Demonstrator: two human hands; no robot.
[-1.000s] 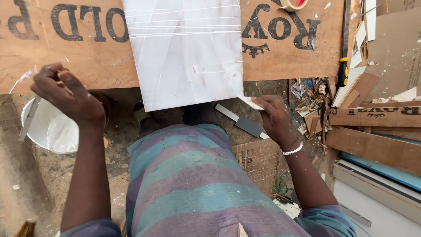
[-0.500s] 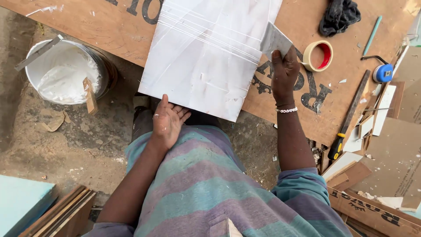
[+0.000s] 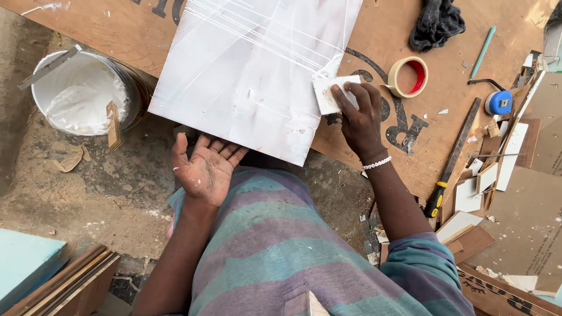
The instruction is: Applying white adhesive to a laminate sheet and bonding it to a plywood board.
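A: State the position of each hand.

B: The right hand (image 3: pixel 358 120) grips a small white-coated flat scraper blade (image 3: pixel 331 93), fingers closed over its upper face, pressing it on the large white coated rectangular panel (image 3: pixel 252 70) near that panel's right edge. The left hand (image 3: pixel 205 169) is open, palm up, holding nothing, just below the panel's near edge, above the striped garment.

A: Where does the panel lie?

B: On the brown printed board (image 3: pixel 380 35), its near corner overhanging the ground.

A: Risks from here?

B: Judged from the layout: the overhanging corner is unsupported, so downward blade pressure could tip or shift the panel. A tilted blade could gouge the wet-looking coat; ridges already show near it. The roll of tan adhesive tape with a red core (image 3: pixel 408 76) lies near the blade hand and could be knocked.

A: What cannot be read?

B: The blade's working edge is hidden under the fingers. The panel's top is cut off. The contents of the round white bucket (image 3: pixel 82 93) look like paste; this cannot be confirmed.
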